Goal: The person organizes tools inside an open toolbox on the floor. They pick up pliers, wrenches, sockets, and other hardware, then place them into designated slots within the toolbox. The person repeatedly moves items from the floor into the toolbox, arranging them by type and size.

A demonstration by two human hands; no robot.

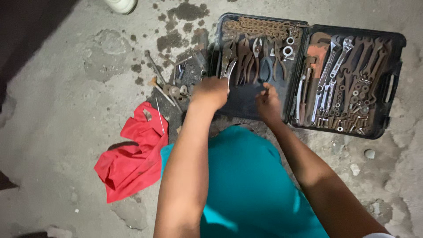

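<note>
Over the open black plastic tool case on the concrete floor, the left hand is closed around shiny steel pliers near its left edge—lift them straight out—while the right hand pinches something too small to tell.

I see no packages, labels, signs or screens anywhere on the floor in front of me.

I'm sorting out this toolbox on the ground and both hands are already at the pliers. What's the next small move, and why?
Probably lift the left hand with its pliers clear of the open case: its fingers look closed on the handles, while the right hand only hovers beside the row.
</note>
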